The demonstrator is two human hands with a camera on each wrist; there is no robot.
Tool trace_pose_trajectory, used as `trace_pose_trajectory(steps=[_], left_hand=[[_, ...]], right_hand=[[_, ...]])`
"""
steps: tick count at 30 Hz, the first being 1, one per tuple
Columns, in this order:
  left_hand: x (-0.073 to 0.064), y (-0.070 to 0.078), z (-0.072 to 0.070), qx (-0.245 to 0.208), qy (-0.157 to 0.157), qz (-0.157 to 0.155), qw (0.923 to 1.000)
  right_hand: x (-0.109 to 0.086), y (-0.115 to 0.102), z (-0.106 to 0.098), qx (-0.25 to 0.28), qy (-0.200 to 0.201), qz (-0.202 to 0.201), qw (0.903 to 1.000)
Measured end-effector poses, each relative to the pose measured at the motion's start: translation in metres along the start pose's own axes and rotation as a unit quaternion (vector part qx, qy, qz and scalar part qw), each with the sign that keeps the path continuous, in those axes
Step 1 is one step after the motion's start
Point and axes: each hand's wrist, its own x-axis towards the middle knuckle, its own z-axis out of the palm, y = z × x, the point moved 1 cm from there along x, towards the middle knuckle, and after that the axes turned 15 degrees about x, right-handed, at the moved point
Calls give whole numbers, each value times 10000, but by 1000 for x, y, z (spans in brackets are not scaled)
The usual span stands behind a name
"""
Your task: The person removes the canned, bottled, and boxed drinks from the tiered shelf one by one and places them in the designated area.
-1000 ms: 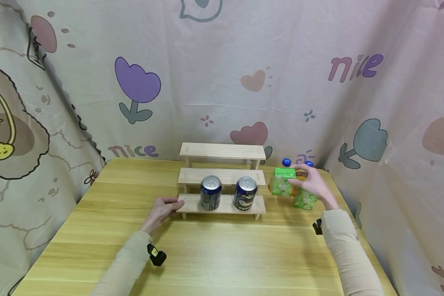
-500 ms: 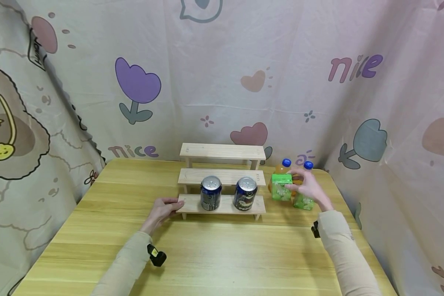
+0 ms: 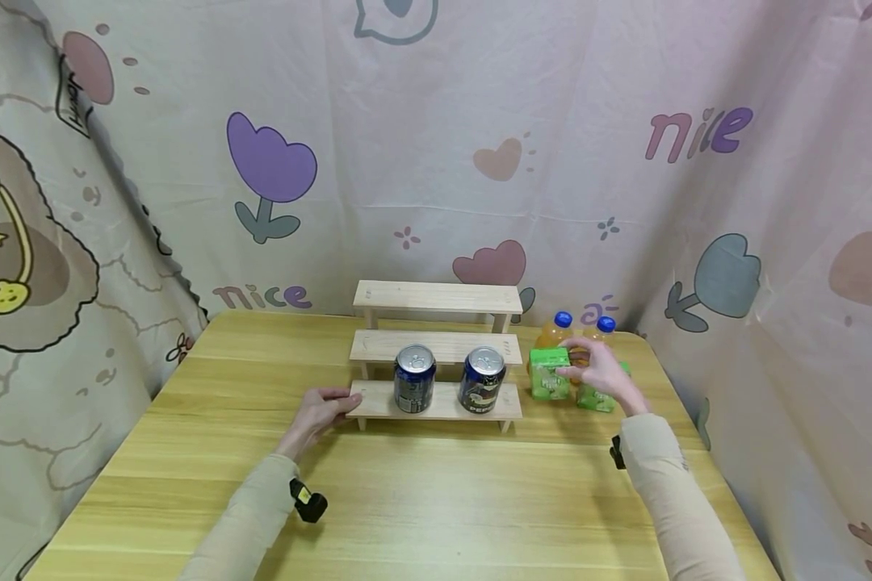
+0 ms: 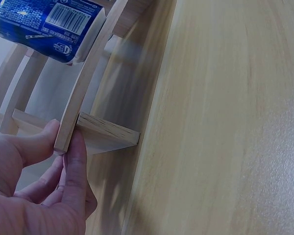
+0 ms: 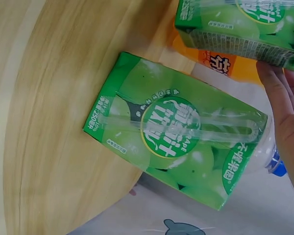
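My left hand point(image 3: 320, 415) pinches the left end of the lowest step of a three-tier wooden shelf point(image 3: 438, 297); in the left wrist view the thumb point(image 4: 36, 144) lies on top and the fingers underneath. On that step stand two dark blue cola cans point(image 3: 414, 379), apart from each other. My right hand point(image 3: 599, 373) grips a green juice carton point(image 3: 550, 381) near its top, right of the shelf. A second green juice carton point(image 5: 171, 132) stands on the table below and right of that hand, partly hidden by it in the head view.
Two orange drink bottles with blue caps point(image 3: 563, 319) stand behind the cartons, partly covered by the held carton and the right hand. The wooden table point(image 3: 436, 500) runs back to a printed curtain point(image 3: 407, 145), which also hangs along both sides.
My right hand has moved left and toward me with the green juice carton, lowering it in front of the bottles. The left hand, shelf and cans stay as they were.
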Motion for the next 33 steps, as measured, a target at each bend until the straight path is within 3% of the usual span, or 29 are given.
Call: trace_pose_trajectory(steps=[13, 21, 33], left_hand=[[-1, 1, 1, 5, -11, -48, 10000], [0, 1, 0, -68, -8, 97, 9999], [2, -1, 1, -108, -18, 2, 9999]], right_hand=[[-3, 3, 3, -114, 12, 184, 9998], [-4, -3, -5, -609, -38, 156, 9980], [-7, -4, -10, -856, -18, 340, 9957]])
